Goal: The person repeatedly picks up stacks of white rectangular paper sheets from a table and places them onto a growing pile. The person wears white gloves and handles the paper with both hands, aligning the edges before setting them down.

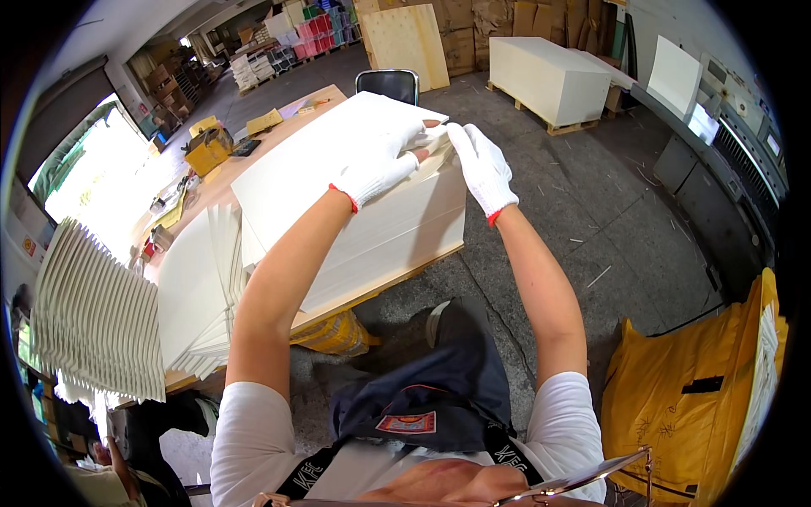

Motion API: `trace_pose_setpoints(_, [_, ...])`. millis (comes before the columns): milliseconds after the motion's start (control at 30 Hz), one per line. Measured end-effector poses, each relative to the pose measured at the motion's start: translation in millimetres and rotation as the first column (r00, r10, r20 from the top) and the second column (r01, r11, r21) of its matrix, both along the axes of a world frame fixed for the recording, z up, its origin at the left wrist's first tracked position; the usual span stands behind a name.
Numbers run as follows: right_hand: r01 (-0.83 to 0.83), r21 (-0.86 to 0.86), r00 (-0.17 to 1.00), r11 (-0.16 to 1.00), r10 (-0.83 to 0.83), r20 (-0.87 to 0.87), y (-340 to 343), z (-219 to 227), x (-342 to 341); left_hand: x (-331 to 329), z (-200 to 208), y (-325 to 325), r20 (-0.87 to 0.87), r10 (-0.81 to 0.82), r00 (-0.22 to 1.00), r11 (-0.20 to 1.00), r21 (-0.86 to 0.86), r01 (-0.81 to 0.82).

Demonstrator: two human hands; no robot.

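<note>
A tall stack of large white sheets [363, 232] fills the near right part of the table, its side split into several layers. My left hand [384, 160], in a white glove with a red cuff and bare thumb and fingertip, lies across the top sheets, thumb and fingers apart. Beside its thumb, the loosened sheet edges [434, 162] curve at the right corner. My right hand [484, 167], gloved alike, is closed at that corner, its fingers together against the sheets; its fingertips partly hide their grip.
Fanned white sheets [198, 283] and a wavy pile [97, 313] stand at left. A yellow box [208, 152] and tape rolls lie on the wooden table [317, 101]. Behind is a black chair [387, 84]; right are a machine [718, 160] and yellow-wrapped bundle [693, 389]. Someone sits lower left.
</note>
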State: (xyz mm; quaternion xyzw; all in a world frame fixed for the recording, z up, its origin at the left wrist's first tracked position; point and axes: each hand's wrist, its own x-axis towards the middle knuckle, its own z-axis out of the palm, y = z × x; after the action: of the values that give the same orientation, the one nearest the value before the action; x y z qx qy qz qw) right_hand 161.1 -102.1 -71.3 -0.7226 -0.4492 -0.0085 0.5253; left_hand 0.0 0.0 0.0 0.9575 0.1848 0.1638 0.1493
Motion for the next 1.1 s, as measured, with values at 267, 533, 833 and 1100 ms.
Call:
trace_pose_setpoints(267, [0.007, -0.022, 1.000, 1.000, -0.007, 0.008, 6, -8, 4, 4, -13, 9, -0.090, 0.032, 0.995, 0.993, -0.113, -0.042])
trace_pose_setpoints(533, [0.018, -0.027, 0.999, 0.999, -0.018, 0.027, 9, -7, 5, 8, -18, 17, -0.053, 0.056, 0.997, 0.988, -0.141, -0.063])
trace_pose_setpoints(833, [0.017, -0.013, 1.000, 1.000, -0.017, -0.010, 6, -3, 1, 4, -15, 18, 0.013, -0.003, 1.000, 0.994, -0.110, 0.004])
trace_pose_setpoints(1100, [0.031, 0.024, 1.000, 0.999, -0.031, -0.001, 11, -10, 5, 4, -11, 8, -0.069, 0.041, 0.997, 0.985, -0.167, -0.052])
